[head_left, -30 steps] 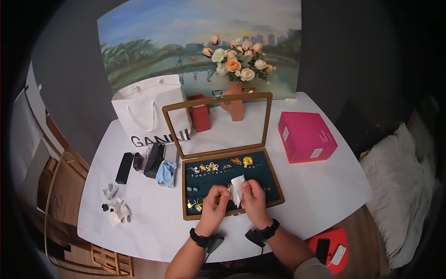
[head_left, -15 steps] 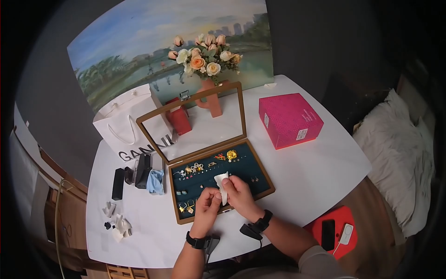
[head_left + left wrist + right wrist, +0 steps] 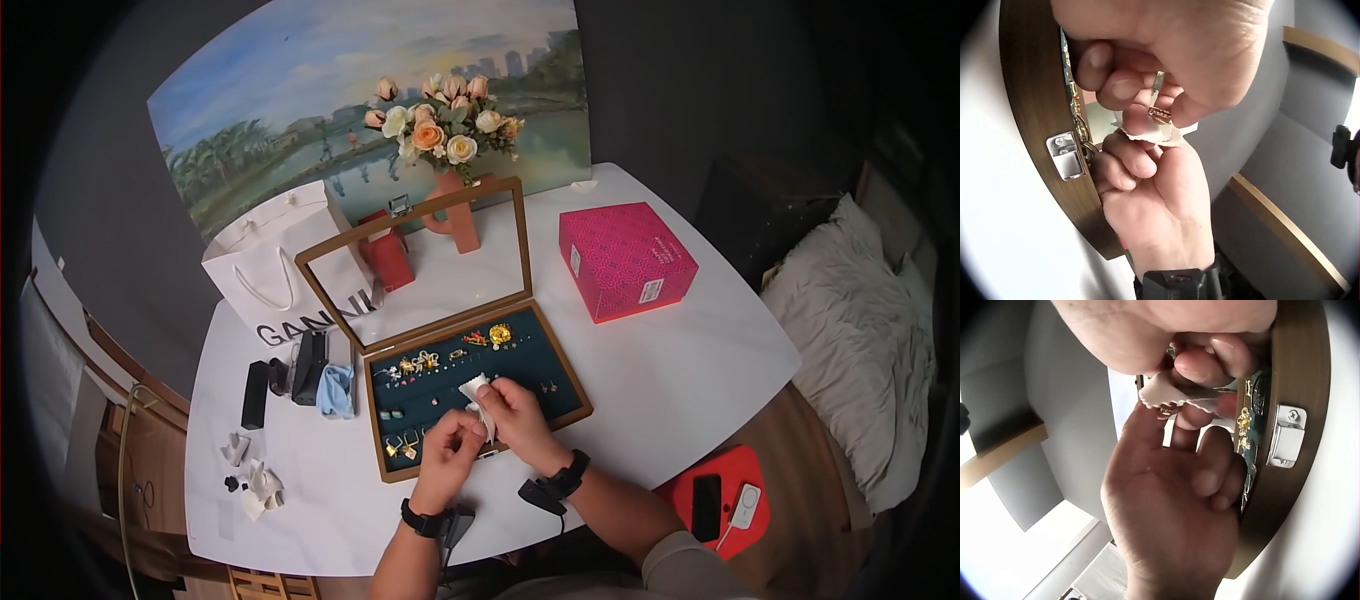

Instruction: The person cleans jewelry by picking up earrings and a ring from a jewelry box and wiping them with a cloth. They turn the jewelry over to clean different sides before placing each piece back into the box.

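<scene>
While my left hand [image 3: 450,455] pinches the small, patterned gold jewel [image 3: 1160,115], it lies against the white, scalloped-edged cloth [image 3: 474,386] my right hand [image 3: 522,427] grips.

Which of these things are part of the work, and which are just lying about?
Seemingly in the work:
Left hand, pinching a gold-coloured piece
Right hand, holding a white cloth
Open jewellery case beneath

Seemingly just lying about:
Pink box
Flowers in their vase
White paper bag
Light blue cloth
Crumpled scraps

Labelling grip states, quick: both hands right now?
Left hand: closed, pinching a small gold-coloured piece.
Right hand: closed, pinching a white cloth.
</scene>
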